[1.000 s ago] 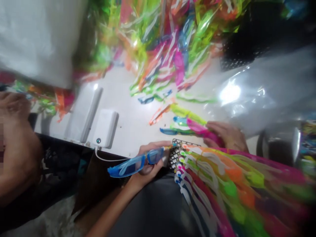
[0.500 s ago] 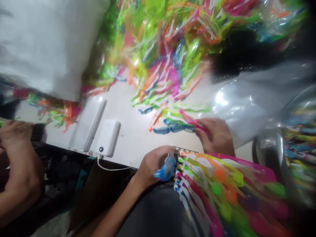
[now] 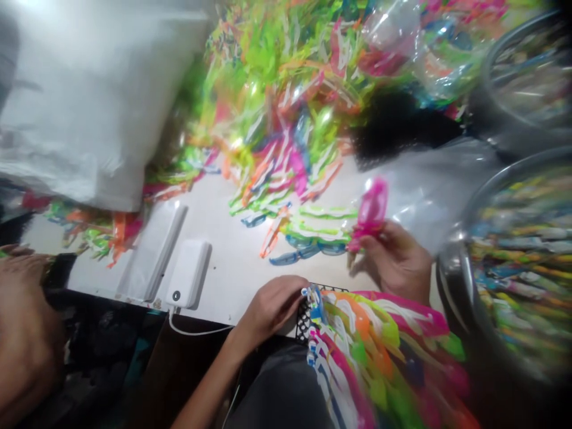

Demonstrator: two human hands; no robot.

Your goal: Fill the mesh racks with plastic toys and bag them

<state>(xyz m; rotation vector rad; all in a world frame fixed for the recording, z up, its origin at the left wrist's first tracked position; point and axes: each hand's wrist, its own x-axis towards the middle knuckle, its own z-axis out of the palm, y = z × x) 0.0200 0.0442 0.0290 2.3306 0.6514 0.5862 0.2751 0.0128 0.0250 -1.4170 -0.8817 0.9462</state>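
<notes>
My right hand (image 3: 397, 262) pinches a bright pink see-through plastic piece (image 3: 373, 205), held up above the white table (image 3: 250, 274). My left hand (image 3: 272, 307) is closed at the edge of a black mesh grid (image 3: 302, 322); its fingertips are partly hidden. From that grid hangs a thick bunch of coloured plastic pieces with white bands (image 3: 375, 333), falling to the right over my lap. A blue piece (image 3: 318, 307) sits at the grid's near end, close to my left fingertips. Blue pieces (image 3: 297, 253) and green ones (image 3: 326, 223) lie loose left of my right hand.
A big heap of similar coloured pieces (image 3: 286, 77) covers the table's back. A white sack (image 3: 89, 101) stands at left, near a white power bank (image 3: 190, 274) with a cable. Round metal containers (image 3: 465, 256) stand at right. Another person's arm (image 3: 27, 322) is at far left.
My right hand has lifted the pink piece off the table, now upright. My left fingers have moved off the blue piece onto the grid's edge. The whole view has shifted somewhat.
</notes>
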